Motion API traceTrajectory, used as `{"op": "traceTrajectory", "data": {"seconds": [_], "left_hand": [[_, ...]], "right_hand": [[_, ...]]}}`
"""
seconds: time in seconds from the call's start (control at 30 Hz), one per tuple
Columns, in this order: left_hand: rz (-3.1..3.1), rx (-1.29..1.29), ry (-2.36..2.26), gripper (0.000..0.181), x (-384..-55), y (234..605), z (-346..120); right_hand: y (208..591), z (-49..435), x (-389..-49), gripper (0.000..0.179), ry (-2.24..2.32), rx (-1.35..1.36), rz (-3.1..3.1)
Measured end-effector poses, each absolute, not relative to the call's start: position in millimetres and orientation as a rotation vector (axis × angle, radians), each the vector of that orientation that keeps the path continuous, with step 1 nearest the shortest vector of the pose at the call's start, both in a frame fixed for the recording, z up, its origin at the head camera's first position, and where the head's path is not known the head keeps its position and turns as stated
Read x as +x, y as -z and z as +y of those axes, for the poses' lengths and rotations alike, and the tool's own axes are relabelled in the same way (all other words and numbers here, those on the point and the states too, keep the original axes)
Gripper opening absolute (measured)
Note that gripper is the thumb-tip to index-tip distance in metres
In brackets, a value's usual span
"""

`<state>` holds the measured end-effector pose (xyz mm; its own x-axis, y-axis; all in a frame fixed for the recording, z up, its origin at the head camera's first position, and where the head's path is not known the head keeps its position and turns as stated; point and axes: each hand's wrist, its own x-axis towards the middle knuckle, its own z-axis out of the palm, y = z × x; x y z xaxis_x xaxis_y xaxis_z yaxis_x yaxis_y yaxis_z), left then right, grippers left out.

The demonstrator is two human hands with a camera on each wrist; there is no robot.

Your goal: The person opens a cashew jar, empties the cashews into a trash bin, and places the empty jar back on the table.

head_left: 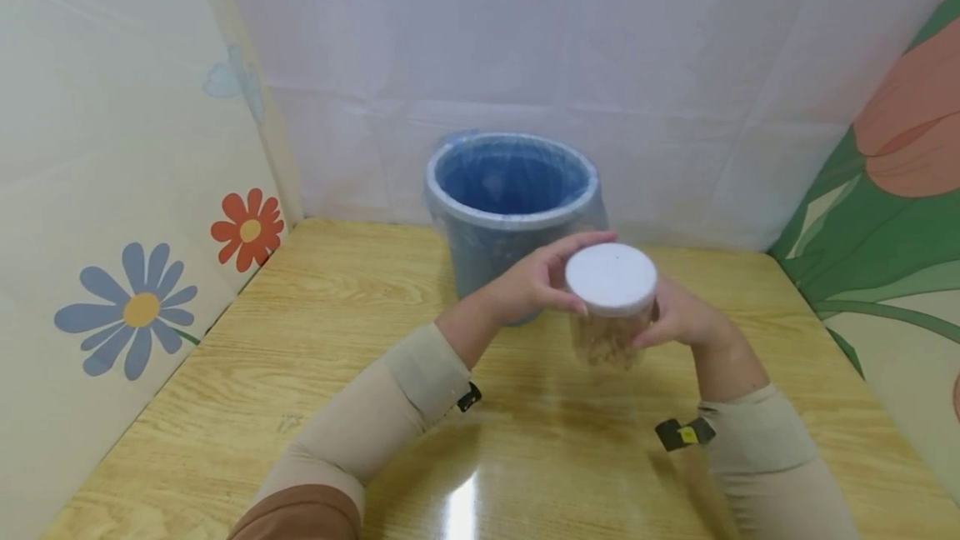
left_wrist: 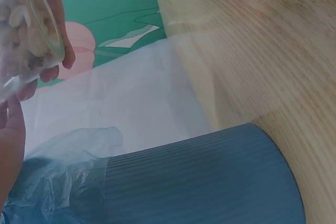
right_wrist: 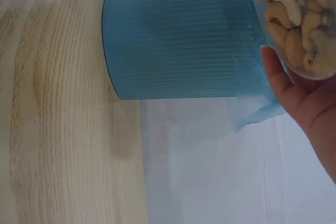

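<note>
A clear jar (head_left: 606, 338) with a white lid (head_left: 611, 275) is held up above the table, just in front of the blue bin. In the right wrist view, cashews (right_wrist: 294, 40) show through its wall. My left hand (head_left: 528, 280) grips the jar at the lid, thumb on the near side and fingers reaching round the far side. My right hand (head_left: 684, 315) holds the jar's body from the right, thumb at the near side; its other fingers are partly hidden behind the jar in the head view.
A blue ribbed bin (right_wrist: 168, 40) with a thin plastic liner (left_wrist: 63, 171) over its rim stands at the back of the wood-grain table (head_left: 337, 307). Behind it hangs a pale sheet (head_left: 525, 40). Flower-patterned panels (head_left: 142, 307) flank the table.
</note>
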<state>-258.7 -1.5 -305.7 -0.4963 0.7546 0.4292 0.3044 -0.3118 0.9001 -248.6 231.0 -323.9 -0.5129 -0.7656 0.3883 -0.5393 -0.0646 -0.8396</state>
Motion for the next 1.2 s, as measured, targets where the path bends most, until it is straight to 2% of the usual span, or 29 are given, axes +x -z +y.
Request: {"op": "traceTrajectory", "data": {"seconds": [0.53, 0.9, 1.2], "left_hand": [[1.926, 1.29, -1.928, 0.088, -259, 306, 7], [2.277, 1.135, -1.912, 0.091, -247, 302, 14], [2.471, 1.004, -1.982, 0.093, -236, 301, 24]], "right_hand": [[325, 234, -248, 0.095, 1.621, -1.262, 2.287], [326, 228, -249, 0.091, 1.712, -1.268, 2.367], [328, 221, -247, 0.091, 1.808, -1.088, 2.506]]}}
